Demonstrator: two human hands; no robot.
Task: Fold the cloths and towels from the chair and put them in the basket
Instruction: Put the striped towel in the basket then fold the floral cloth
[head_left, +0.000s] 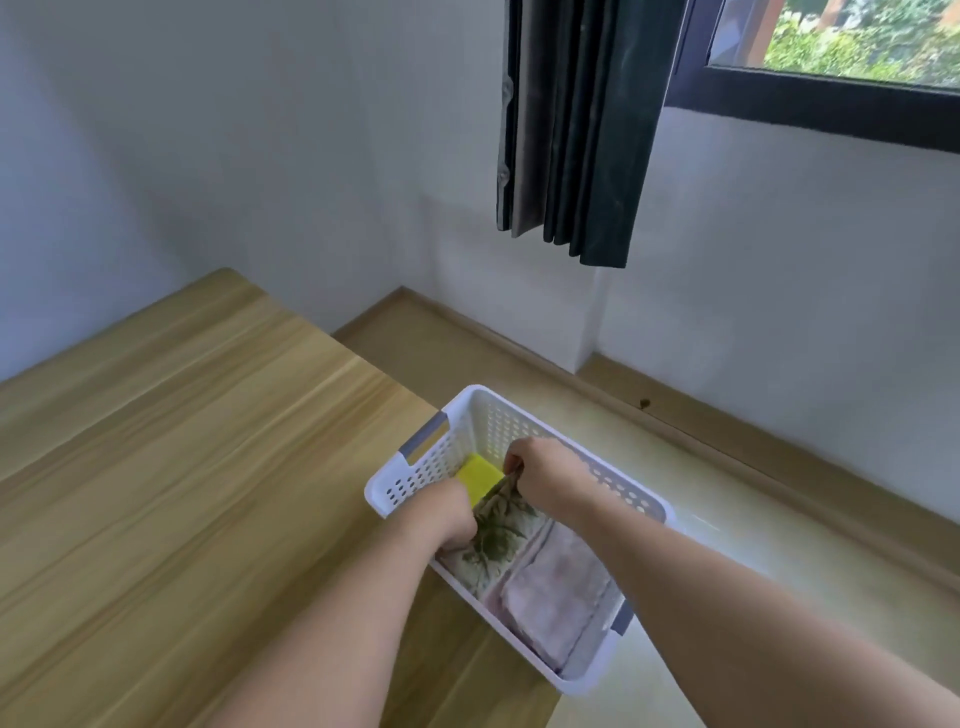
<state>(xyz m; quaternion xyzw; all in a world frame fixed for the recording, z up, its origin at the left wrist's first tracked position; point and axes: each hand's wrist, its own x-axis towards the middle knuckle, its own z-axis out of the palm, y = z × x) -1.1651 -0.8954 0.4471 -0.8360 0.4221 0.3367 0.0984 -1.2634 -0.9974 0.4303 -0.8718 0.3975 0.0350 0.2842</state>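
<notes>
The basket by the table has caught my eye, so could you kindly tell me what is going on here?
A person is tucking a folded leaf-patterned cloth into a white perforated basket that sits at the edge of a wooden table. The left hand grips the cloth's near part and the right hand pinches its far end. A folded pinkish towel lies beside it in the basket, and a yellow folded cloth sits at the far end.
</notes>
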